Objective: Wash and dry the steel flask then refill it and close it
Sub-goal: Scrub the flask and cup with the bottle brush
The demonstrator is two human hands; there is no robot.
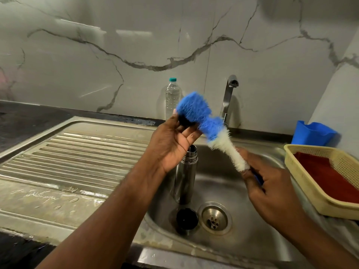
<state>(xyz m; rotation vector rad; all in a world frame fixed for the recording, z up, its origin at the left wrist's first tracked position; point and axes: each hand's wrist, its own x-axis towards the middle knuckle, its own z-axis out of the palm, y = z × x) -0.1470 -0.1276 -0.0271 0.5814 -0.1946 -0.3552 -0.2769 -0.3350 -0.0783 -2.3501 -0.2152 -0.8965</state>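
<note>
Standing upright and uncapped in the sink (272, 226), steel flask (185, 177), shiny, threaded at the neck; black cap (186, 218) beside the drain. Easily toppled by a careless brush (209, 129) thrust. Right hand (272, 193) clamped on the handle; left hand (172, 142) fingers apart, cradling bristles.

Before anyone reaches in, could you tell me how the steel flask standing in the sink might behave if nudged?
The steel flask stands tall and narrow, uncapped, on the curved sink floor, so it probably tips easily. Its smooth, shiny wall may be slippery.
</note>
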